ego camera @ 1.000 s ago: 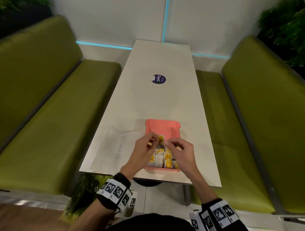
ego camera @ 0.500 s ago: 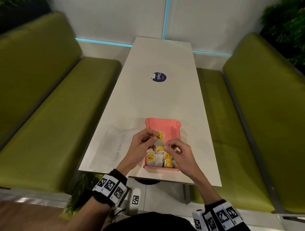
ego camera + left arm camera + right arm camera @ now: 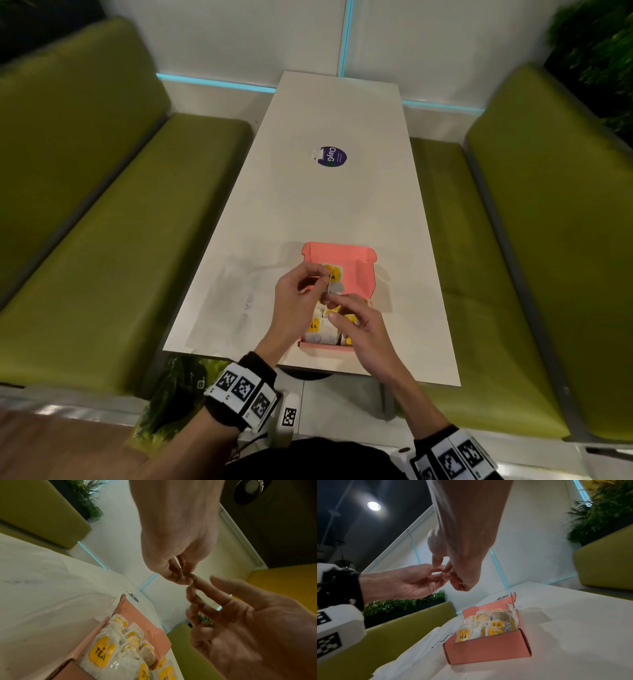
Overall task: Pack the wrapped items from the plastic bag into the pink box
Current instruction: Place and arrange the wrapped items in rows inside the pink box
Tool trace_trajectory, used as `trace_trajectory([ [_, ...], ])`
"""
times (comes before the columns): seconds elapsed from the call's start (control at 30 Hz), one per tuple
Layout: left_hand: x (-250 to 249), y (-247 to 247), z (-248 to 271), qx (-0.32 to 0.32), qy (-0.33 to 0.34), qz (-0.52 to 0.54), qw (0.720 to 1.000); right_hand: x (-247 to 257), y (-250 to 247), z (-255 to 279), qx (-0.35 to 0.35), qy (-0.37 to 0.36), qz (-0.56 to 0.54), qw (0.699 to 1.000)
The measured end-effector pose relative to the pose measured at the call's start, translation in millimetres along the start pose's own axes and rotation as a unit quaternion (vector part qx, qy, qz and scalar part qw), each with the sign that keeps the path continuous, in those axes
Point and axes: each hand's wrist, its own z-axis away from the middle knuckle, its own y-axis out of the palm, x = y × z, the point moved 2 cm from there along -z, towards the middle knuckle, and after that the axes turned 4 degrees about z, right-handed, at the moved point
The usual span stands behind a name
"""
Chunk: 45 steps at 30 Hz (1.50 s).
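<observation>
The pink box (image 3: 337,254) lies open near the table's front edge, with several white tea sachets (image 3: 319,331) with yellow labels standing in it. Above its far half I hold one more wrapped tea sachet (image 3: 335,275) almost edge-on. My left hand (image 3: 324,276) pinches its top and my right hand (image 3: 330,306) pinches its lower end. In the right wrist view both hands meet high above the box (image 3: 488,647) and its sachets (image 3: 494,628). The left wrist view shows the pinching fingertips (image 3: 182,578) over the box (image 3: 137,610); the held sachet is hidden there.
The flattened clear plastic bag (image 3: 239,298) lies on the white table (image 3: 342,205) just left of the box. A round purple sticker (image 3: 331,157) sits mid-table. Green benches (image 3: 120,240) flank both sides; a plant (image 3: 178,387) stands below the front edge.
Both hands have lifted the sachet a little above the box. My right hand has moved left and up to meet the left at the sachet.
</observation>
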Motion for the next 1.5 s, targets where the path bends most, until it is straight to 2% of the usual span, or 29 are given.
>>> trace_trajectory([
  [0.2, 1.2, -4.9, -3.8, -0.002, 0.031, -0.057, 0.998, -6.1, -3.6, 8.0, 0.02, 0.009, 0.065, 0.998],
  [0.33, -1.1, -5.3, -2.2, 0.034, 0.031, -0.06, 0.997, 18.6, -16.7, -2.7, -0.081, -0.061, 0.132, 0.986],
  [0.4, -3.5, -2.9, 1.1, 0.058, 0.033, -0.068, 0.995, 29.5, -22.1, -16.1, -0.109, -0.08, 0.178, 0.975],
  [0.53, -2.9, -1.7, 7.4, 0.107, 0.042, -0.095, 0.989, 36.7, -25.4, -37.8, -0.033, -0.078, 0.294, 0.952],
  [0.67, 4.5, -8.6, 8.1, 0.137, 0.025, -0.137, 0.981, 43.2, -25.4, -38.7, 0.017, -0.065, 0.304, 0.95],
  [0.87, 10.7, -8.7, 13.0, 0.147, 0.004, -0.144, 0.979, 54.2, -30.5, -39.8, 0.017, -0.058, 0.313, 0.948],
  [1.07, 21.5, -10.8, 13.8, 0.142, 0.016, -0.177, 0.974, 50.6, -30.0, -38.4, 0.044, -0.06, 0.335, 0.939],
  [1.23, 48.1, -23.3, 15.4, 0.163, 0.007, -0.268, 0.949, 22.5, -19.0, -38.0, 0.085, -0.035, 0.367, 0.926],
  [1.37, 64.7, -28.8, 24.2, 0.215, -0.068, -0.363, 0.904, -12.0, -10.4, -35.4, 0.124, 0.004, 0.379, 0.917],
  [1.43, 70.3, -29.5, 27.8, 0.226, -0.08, -0.414, 0.878, -26.7, -7.5, -35.2, 0.142, 0.016, 0.384, 0.912],
  [1.5, 71.5, -30.1, 30.3, 0.219, -0.082, -0.431, 0.871, -38.5, -5.5, -37.3, 0.15, 0.027, 0.388, 0.909],
])
